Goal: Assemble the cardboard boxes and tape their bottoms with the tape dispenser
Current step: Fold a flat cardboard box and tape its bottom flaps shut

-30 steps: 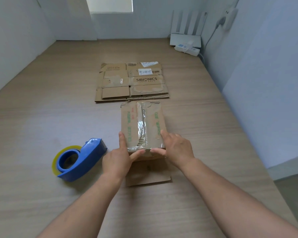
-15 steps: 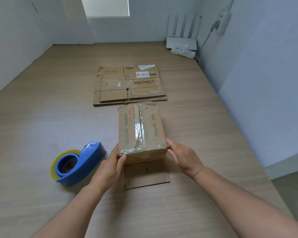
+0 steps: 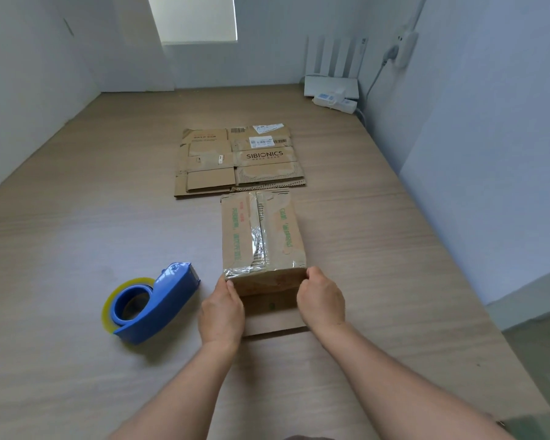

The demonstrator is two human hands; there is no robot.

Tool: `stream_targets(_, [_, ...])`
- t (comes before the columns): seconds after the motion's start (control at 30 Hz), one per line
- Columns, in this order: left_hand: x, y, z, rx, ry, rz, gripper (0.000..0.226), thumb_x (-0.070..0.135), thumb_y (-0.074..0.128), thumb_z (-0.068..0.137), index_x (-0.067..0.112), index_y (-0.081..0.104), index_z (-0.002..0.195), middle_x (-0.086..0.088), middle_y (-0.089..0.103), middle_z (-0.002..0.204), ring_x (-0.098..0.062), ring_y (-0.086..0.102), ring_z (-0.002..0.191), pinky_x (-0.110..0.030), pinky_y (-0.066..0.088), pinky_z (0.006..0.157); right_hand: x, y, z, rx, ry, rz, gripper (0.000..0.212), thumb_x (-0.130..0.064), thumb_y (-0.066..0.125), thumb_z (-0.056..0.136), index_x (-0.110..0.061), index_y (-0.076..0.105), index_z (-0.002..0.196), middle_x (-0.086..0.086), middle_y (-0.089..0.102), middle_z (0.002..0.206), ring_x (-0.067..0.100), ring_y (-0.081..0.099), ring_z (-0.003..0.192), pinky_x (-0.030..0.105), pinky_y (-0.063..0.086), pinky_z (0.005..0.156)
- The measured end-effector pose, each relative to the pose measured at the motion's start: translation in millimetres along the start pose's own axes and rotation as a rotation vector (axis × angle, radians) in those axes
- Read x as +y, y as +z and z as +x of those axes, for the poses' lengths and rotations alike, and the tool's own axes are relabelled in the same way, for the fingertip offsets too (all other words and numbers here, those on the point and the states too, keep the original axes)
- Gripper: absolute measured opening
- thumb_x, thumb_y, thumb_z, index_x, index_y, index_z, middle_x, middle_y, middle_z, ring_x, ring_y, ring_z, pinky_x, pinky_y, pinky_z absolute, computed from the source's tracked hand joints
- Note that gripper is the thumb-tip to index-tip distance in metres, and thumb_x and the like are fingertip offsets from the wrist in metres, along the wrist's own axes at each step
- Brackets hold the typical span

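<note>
An assembled cardboard box (image 3: 262,233) stands on the wooden floor with its taped bottom facing up; clear tape runs along the centre seam and over the near edge. My left hand (image 3: 223,311) grips its near left corner and my right hand (image 3: 321,300) grips its near right corner. One loose flap (image 3: 272,315) lies flat on the floor between my hands. The blue tape dispenser (image 3: 153,304) with a yellowish tape roll lies on the floor to the left, apart from my left hand. Several flattened cardboard boxes (image 3: 238,160) lie just beyond the box.
A white router (image 3: 331,84) and a power strip (image 3: 334,103) sit at the far right against the wall. White walls close in on the left, right and back. A step down shows at the lower right edge of the floor (image 3: 521,328).
My hands left the box's top, slid down its sides and now grip the two near corners. The view has shifted slightly; the box and dispenser stay in place.
</note>
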State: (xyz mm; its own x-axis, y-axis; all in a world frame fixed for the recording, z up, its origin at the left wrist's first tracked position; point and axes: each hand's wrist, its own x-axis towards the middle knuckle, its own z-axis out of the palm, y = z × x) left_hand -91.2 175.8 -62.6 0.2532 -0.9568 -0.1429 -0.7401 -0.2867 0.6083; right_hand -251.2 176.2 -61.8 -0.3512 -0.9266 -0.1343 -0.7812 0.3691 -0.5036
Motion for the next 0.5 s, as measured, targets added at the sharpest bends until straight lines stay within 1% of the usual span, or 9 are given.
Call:
stream_targets(0.07, [-2,-5,2,-0.064,0.013,0.079,0.03,0.021,0.03,0.101,0.013,0.051,0.121,-0.021,0.065,0.102,-0.039,0.06,0.093,-0.038,0.046,0.077,8,-8,2,-0.036,-0.03,0.067,0.026,-0.015,0.042,0.096,-0.01,0.058,0.115,0.015,0.065,0.113,0.034,0.057,0.106,0.033,0.042,0.082])
stream_targets(0.1, [-7,-10,5,-0.114,0.055,0.109,0.033,0.02,0.031,0.1,0.014,0.047,0.129,-0.02,0.065,0.104,-0.038,0.06,0.094,-0.037,0.046,0.076,14,-14,6,-0.048,-0.081,0.093,0.021,-0.017,0.047,0.095,-0.011,0.059,0.111,0.013,0.066,0.109,0.033,0.058,0.104,0.033,0.042,0.082])
stream_targets(0.17, [-17,-25,10,-0.213,0.168,0.15,0.05,0.021,0.036,0.101,0.016,0.024,0.149,-0.013,0.063,0.121,-0.034,0.062,0.101,-0.037,0.048,0.08,23,-31,17,-0.061,-0.225,0.104,0.023,-0.018,0.055,0.092,-0.013,0.056,0.115,0.007,0.067,0.104,0.029,0.06,0.099,0.034,0.044,0.082])
stream_targets(0.23, [-20,-42,16,-0.28,0.233,0.114,0.068,0.025,0.043,0.101,0.027,0.0,0.154,0.003,0.05,0.142,-0.022,0.06,0.115,-0.035,0.048,0.092,27,-41,28,-0.079,-0.381,0.03,0.041,-0.017,0.058,0.091,-0.016,0.05,0.13,0.004,0.067,0.103,0.026,0.06,0.096,0.035,0.044,0.083])
stream_targets(0.27, [-20,-48,21,-0.289,0.267,0.123,0.07,0.027,0.045,0.1,0.033,0.0,0.153,0.005,0.048,0.144,-0.018,0.058,0.118,-0.034,0.046,0.096,27,-43,33,-0.079,-0.463,-0.028,0.045,-0.016,0.059,0.09,-0.017,0.049,0.133,0.005,0.067,0.103,0.027,0.06,0.095,0.036,0.045,0.082])
stream_targets(0.3, [-19,-51,26,-0.289,0.305,0.163,0.066,0.029,0.047,0.099,0.034,0.009,0.153,0.004,0.051,0.142,-0.017,0.058,0.118,-0.033,0.046,0.097,26,-42,36,-0.069,-0.547,-0.076,0.041,-0.014,0.06,0.089,-0.015,0.053,0.13,0.007,0.068,0.101,0.029,0.061,0.093,0.038,0.047,0.08])
stream_targets(0.37, [-16,-53,37,-0.269,0.339,0.219,0.052,0.028,0.051,0.098,0.029,0.034,0.147,-0.001,0.059,0.134,-0.018,0.058,0.117,-0.031,0.046,0.096,23,-39,39,-0.047,-0.668,-0.152,0.019,-0.011,0.06,0.085,-0.008,0.064,0.104,0.01,0.069,0.088,0.032,0.064,0.08,0.038,0.049,0.066])
stream_targets(0.43, [-13,-53,44,-0.261,0.329,0.217,0.043,0.027,0.054,0.096,0.026,0.047,0.138,-0.002,0.062,0.129,-0.019,0.058,0.117,-0.031,0.047,0.094,24,-36,41,0.007,-0.724,-0.185,0.006,-0.014,0.058,0.079,-0.009,0.061,0.08,0.007,0.065,0.069,0.03,0.061,0.06,0.032,0.047,0.048])
stream_targets(0.5, [-13,-53,47,-0.254,0.314,0.219,0.041,0.028,0.055,0.095,0.026,0.05,0.136,-0.002,0.064,0.127,-0.019,0.059,0.115,-0.031,0.047,0.093,23,-34,43,0.04,-0.763,-0.213,0.014,-0.019,0.049,0.078,-0.011,0.058,0.071,0.003,0.06,0.06,0.025,0.056,0.048,0.025,0.043,0.039])
